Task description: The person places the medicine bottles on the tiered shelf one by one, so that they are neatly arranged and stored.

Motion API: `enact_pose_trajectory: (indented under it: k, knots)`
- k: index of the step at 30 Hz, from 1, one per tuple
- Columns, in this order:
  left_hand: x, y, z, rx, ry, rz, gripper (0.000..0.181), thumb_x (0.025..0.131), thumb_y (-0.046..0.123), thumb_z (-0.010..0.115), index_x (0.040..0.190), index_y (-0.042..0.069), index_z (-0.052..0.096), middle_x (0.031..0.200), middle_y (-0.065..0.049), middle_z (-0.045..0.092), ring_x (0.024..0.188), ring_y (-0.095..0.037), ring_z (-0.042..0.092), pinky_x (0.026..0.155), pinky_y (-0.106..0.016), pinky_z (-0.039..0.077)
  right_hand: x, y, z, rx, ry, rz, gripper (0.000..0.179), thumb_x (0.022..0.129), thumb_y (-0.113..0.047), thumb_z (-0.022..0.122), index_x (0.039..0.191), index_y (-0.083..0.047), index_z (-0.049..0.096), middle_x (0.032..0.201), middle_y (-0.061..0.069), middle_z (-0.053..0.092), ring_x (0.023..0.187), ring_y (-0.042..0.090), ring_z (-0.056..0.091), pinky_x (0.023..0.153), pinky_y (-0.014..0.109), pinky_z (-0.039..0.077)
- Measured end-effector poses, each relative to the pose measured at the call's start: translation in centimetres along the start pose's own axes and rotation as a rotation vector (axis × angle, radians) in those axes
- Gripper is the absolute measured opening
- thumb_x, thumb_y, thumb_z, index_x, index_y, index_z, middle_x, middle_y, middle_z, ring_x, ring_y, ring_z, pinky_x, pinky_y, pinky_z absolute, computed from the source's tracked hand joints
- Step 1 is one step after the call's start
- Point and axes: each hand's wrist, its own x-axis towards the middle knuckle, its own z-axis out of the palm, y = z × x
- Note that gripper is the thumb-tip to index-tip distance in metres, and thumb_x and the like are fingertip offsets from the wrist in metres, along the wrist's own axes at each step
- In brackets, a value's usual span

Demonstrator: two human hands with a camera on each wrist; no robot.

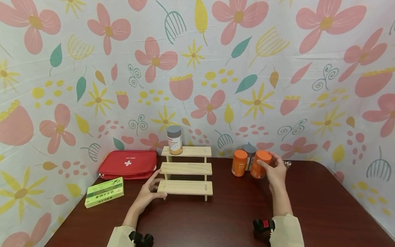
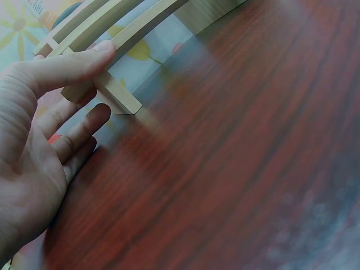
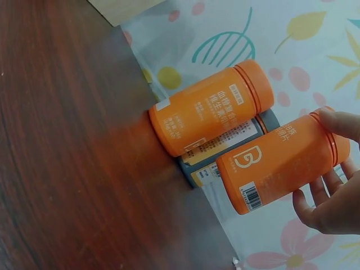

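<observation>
A three-step wooden display stand (image 1: 185, 187) stands mid-table. My left hand (image 1: 146, 193) holds its left side, the thumb (image 2: 84, 63) pressed on a slat's edge and other fingers around the end. On the top step sits a supplement bottle (image 1: 175, 140) with a grey lid. My right hand (image 1: 275, 171) grips an orange bottle (image 3: 278, 163) by its lid end, thumb on one side and fingers on the other. In the right wrist view its base looks tilted. Beside it stand a second orange bottle (image 1: 239, 163) and, partly hidden behind, a grey-lidded bottle (image 1: 249, 154).
A red first-aid pouch (image 1: 128, 164) lies at the back left, with a green-yellow box (image 1: 105, 192) in front of it. A small, partly hidden silvery item (image 1: 287, 163) is behind my right hand. A flower-printed cloth (image 1: 197, 103) hangs along the table's (image 1: 228, 219) back edge.
</observation>
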Motion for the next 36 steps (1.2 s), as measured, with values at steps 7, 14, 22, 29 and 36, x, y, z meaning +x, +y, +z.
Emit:
enact_pose_trajectory:
  k: [7,14,22,29,36]
  knots:
    - [-0.1,0.1,-0.1,0.008,-0.004,0.023,0.093,0.076,0.006,0.08,0.153,0.026,0.031,0.138,-0.023,0.052,0.089,-0.017,0.064,0.076,-0.028,0.053,-0.7,-1.6,-0.5,0.036,0.023,-0.054,0.066,0.086,-0.026,0.075,0.144,-0.018,0.045,0.108,-0.022,0.044,0.098,-0.002,0.041,0.076,0.005,0.041]
    - [-0.1,0.1,0.1,0.006,0.011,0.019,0.093,0.075,0.005,0.081,0.152,0.026,0.032,0.137,-0.022,0.054,0.088,-0.014,0.065,0.075,-0.028,0.053,-1.5,-3.2,-0.4,0.131,0.043,-0.085,0.066,0.083,-0.023,0.078,0.142,-0.018,0.049,0.114,-0.021,0.051,0.1,-0.001,0.044,0.075,0.007,0.042]
    - [-0.2,0.1,-0.1,0.011,0.02,0.019,0.092,0.075,0.005,0.081,0.152,0.026,0.033,0.136,-0.022,0.054,0.088,-0.014,0.065,0.075,-0.028,0.054,-2.7,-4.2,2.1,0.13,-0.028,-0.153,0.061,0.083,-0.021,0.078,0.139,-0.019,0.051,0.117,-0.018,0.05,0.107,0.002,0.048,0.078,0.007,0.046]
    - [-0.2,0.1,0.0,-0.001,0.017,0.027,0.092,0.075,0.005,0.081,0.151,0.028,0.035,0.137,-0.021,0.054,0.089,-0.017,0.066,0.075,-0.028,0.054,-4.4,-4.7,5.7,0.126,-0.184,-0.276,0.061,0.084,-0.021,0.077,0.139,-0.018,0.05,0.119,-0.01,0.052,0.107,0.012,0.056,0.09,0.021,0.047]
    - [0.0,0.1,-0.1,0.006,0.018,0.015,0.093,0.074,0.003,0.082,0.151,0.029,0.035,0.137,-0.021,0.055,0.09,-0.019,0.063,0.076,-0.029,0.053,-4.9,-6.0,9.0,0.134,-0.314,-0.352,0.063,0.083,-0.016,0.078,0.139,-0.013,0.048,0.126,0.006,0.051,0.116,0.027,0.056,0.105,0.044,0.044]
